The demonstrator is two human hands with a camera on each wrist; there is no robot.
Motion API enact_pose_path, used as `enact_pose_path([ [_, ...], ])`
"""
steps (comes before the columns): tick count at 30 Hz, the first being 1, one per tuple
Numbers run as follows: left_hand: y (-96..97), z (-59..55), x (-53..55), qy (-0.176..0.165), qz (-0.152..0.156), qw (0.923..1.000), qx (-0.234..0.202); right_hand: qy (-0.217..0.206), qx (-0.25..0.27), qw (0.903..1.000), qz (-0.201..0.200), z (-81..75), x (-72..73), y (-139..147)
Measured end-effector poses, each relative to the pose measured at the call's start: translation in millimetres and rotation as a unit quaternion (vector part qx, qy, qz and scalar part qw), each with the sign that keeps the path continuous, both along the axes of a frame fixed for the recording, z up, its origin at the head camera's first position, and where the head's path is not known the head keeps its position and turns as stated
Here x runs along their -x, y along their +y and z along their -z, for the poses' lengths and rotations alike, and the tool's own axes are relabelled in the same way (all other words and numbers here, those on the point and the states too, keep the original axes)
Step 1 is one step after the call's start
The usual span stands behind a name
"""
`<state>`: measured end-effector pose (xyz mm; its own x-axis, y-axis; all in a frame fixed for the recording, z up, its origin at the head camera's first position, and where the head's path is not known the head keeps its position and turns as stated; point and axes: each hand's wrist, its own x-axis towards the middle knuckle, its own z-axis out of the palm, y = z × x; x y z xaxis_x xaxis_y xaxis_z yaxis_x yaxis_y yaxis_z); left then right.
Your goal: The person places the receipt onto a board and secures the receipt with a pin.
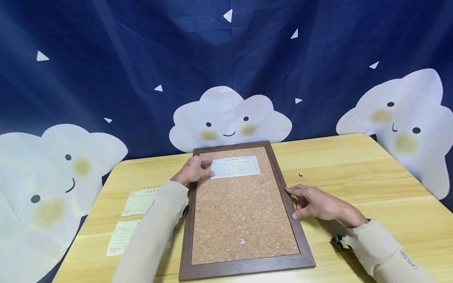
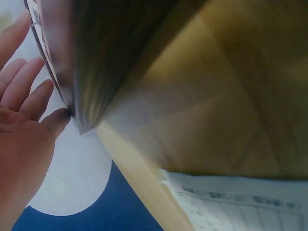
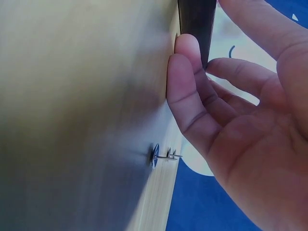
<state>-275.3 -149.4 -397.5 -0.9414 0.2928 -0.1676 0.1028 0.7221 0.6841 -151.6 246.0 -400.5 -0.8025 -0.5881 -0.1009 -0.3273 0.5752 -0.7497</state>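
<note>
A brown-framed corkboard point(image 1: 244, 212) lies on the table, with a white printed slip point(image 1: 235, 167) flat near its far end. My left hand point(image 1: 194, 169) reaches over the board's left side, its fingertips touching the slip's left edge. In the left wrist view the fingers of that left hand point(image 2: 24, 120) are extended beside the board's edge. My right hand point(image 1: 315, 202) rests its thumb and fingertips against the right side of the frame. The right wrist view has this right hand point(image 3: 231, 101) with bent fingers by the frame. A silvery scrap point(image 1: 242, 241) sits near the cork's near end.
Two printed slips point(image 1: 136, 202) lie on the table left of the board, partly behind the left sleeve. Thumbtacks point(image 3: 156, 156) stand points up on the table to the right. A dark blue cloth with cloud prints point(image 1: 226, 47) hangs behind the table.
</note>
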Motion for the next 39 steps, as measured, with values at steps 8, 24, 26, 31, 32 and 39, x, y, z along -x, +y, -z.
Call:
enact_pose_path([
  [8,-2.9,8.9,-0.5,0.004,0.002,0.9998,-0.018,0.0,-0.001,1.0,0.0,2.1,-1.4,-1],
  [24,-0.8,13.2,-1.2,0.011,0.012,0.9997,0.016,0.001,0.0,1.0,-0.005,4.0,-1.5,-1],
  [26,-0.9,13.1,-0.4,0.011,0.013,0.9997,0.015,0.001,0.0,1.0,-0.004,3.9,-1.3,-1],
  [31,-1.9,12.9,0.3,0.007,0.01,0.9999,0.008,0.007,-0.007,1.0,-0.003,2.7,-1.0,-1],
  [32,-2.0,12.6,0.4,0.006,0.008,0.9999,0.005,0.009,-0.009,0.9999,-0.004,2.2,-1.1,-1],
  [39,-1.8,12.5,1.2,0.002,-0.008,0.9999,-0.013,0.021,-0.017,0.9996,-0.01,-2.2,-1.1,0],
])
